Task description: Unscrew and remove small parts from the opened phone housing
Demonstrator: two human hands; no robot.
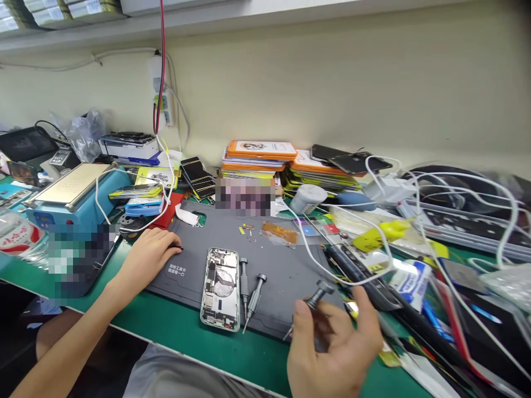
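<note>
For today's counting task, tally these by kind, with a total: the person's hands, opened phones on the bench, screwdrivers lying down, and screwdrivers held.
Hands, left hand and right hand: 2
Opened phone: 1
Lying screwdrivers, beside the phone: 2
Held screwdriver, in the right hand: 1
Total: 6

Bare hands, grey lap clothing

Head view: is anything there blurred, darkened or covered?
Head view: the right hand looks slightly soft, the opened phone clearer; same view, the upper right corner is dark, and pixelated patches cover spots at the back edge of the mat and on the left.
</note>
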